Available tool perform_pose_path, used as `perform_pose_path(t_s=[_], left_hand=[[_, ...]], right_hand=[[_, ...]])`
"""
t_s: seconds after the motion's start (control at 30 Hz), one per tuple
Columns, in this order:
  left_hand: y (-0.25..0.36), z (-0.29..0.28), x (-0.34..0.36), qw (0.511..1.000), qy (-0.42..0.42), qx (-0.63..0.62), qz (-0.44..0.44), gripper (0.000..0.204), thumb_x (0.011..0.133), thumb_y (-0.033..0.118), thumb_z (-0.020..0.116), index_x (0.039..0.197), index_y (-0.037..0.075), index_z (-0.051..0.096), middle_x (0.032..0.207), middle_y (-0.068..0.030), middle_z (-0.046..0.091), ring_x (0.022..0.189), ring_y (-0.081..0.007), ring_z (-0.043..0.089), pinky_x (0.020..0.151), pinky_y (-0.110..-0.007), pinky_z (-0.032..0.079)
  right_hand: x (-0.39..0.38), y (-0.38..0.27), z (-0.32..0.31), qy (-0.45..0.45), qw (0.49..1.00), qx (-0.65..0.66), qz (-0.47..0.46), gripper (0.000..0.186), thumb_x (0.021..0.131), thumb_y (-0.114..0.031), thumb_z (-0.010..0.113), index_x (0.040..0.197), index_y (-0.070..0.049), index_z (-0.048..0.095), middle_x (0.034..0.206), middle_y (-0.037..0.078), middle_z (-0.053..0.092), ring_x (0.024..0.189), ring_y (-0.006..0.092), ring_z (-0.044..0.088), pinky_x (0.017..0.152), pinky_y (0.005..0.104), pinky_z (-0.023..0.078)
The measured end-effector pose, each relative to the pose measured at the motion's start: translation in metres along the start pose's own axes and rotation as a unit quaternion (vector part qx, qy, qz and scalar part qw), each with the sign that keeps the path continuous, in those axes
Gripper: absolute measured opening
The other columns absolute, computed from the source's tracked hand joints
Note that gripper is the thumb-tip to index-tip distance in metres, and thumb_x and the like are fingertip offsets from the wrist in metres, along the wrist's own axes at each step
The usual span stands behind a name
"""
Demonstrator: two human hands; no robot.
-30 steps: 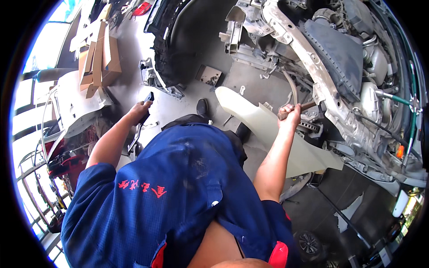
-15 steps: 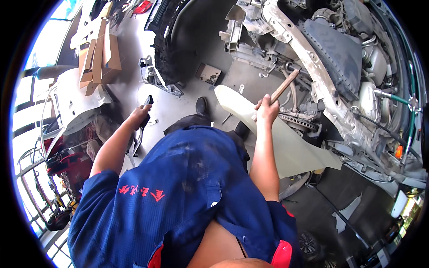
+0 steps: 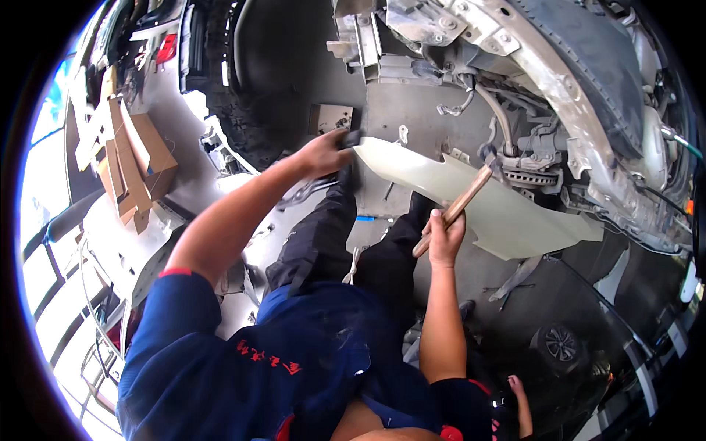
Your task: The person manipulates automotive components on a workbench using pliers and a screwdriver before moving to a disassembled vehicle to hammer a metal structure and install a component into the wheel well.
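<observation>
My right hand (image 3: 446, 241) is wrapped round the wooden handle of a hammer (image 3: 471, 189), whose dark head lies over the far edge of a pale car fender panel (image 3: 522, 220). The panel stretches rightward from my left hand. At its narrow left tip, my left hand (image 3: 322, 156) is closed on a tool with a dark end (image 3: 353, 138) and a metal frame (image 3: 305, 194). Motion smears this tool, so its kind is unclear. Its dark end is at the panel's tip; whether it grips the panel cannot be told.
A stripped car front (image 3: 559, 81) with exposed suspension stands at the right. A black bumper (image 3: 202, 59) and opened cardboard boxes (image 3: 158, 154) are at the left. A small carton (image 3: 331, 117) lies on the floor ahead. Another person's hand (image 3: 515, 384) shows at lower right.
My left hand has swung from the left to the panel's tip with its tool. My right hand with the hammer sits lower in view. The view has shifted.
</observation>
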State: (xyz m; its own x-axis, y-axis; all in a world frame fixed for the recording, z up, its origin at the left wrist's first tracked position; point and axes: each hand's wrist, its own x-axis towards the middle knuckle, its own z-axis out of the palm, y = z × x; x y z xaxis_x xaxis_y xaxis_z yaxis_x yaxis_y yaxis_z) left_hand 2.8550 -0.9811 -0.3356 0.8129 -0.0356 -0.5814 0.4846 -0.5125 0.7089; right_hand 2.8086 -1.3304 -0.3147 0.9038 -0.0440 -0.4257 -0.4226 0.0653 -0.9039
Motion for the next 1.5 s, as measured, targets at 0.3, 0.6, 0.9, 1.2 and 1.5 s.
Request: perform_pose_path(t_s=[0.3,0.6,0.9,1.2,1.5], left_hand=[[0.193,0.012,0.116,0.884,-0.028,0.43,0.181,0.084,0.092,0.031,0.061,0.165,0.011,0.024,0.159,-0.0274,0.036,0.125,-0.0412,0.062,0.103,-0.048,0.054],[0.211,-0.032,0.149,0.858,-0.042,0.507,0.065,0.077,0.089,0.018,0.051,0.163,0.028,0.031,0.125,-0.0212,0.07,0.111,-0.0358,0.071,0.091,-0.046,0.058],[0.195,-0.033,0.167,0.826,-0.014,0.557,0.079,0.074,0.089,0.014,0.052,0.159,0.035,0.038,0.126,-0.0167,0.071,0.107,-0.0319,0.073,0.085,-0.043,0.061],[0.188,-0.029,0.182,0.818,0.017,0.572,0.059,0.076,0.089,0.013,0.056,0.159,0.039,0.039,0.126,-0.0138,0.071,0.104,-0.0285,0.074,0.079,-0.04,0.062],[0.189,-0.036,0.17,0.832,0.036,0.55,0.061,0.074,0.088,0.014,0.056,0.157,0.038,0.042,0.12,-0.0155,0.073,0.103,-0.0319,0.074,0.078,-0.042,0.063]], right_hand=[[0.028,0.013,0.014,0.084,0.995,-0.059,0.002,0.02,0.104,-0.02,0.062,0.103,-0.003,0.051,0.077,0.003,0.055,0.052,0.0097,0.053,0.049,0.0244,0.047],[0.131,-0.002,0.038,0.062,0.993,-0.001,-0.103,0.025,0.107,-0.025,0.059,0.097,-0.004,0.05,0.066,0.0,0.055,0.051,0.0069,0.051,0.049,0.0249,0.043],[0.164,0.01,0.043,0.081,0.915,-0.243,-0.312,0.028,0.107,-0.023,0.058,0.09,-0.003,0.049,0.067,-0.002,0.052,0.056,0.0057,0.046,0.054,0.0231,0.04],[0.173,0.027,0.05,0.099,0.869,-0.273,-0.402,0.024,0.101,-0.022,0.067,0.092,-0.001,0.059,0.072,0.014,0.065,0.063,0.0277,0.066,0.059,0.0377,0.05],[0.156,0.005,0.046,0.037,0.9,-0.044,-0.433,0.029,0.103,-0.02,0.062,0.079,-0.004,0.057,0.065,0.007,0.056,0.057,0.019,0.057,0.059,0.0339,0.05]])
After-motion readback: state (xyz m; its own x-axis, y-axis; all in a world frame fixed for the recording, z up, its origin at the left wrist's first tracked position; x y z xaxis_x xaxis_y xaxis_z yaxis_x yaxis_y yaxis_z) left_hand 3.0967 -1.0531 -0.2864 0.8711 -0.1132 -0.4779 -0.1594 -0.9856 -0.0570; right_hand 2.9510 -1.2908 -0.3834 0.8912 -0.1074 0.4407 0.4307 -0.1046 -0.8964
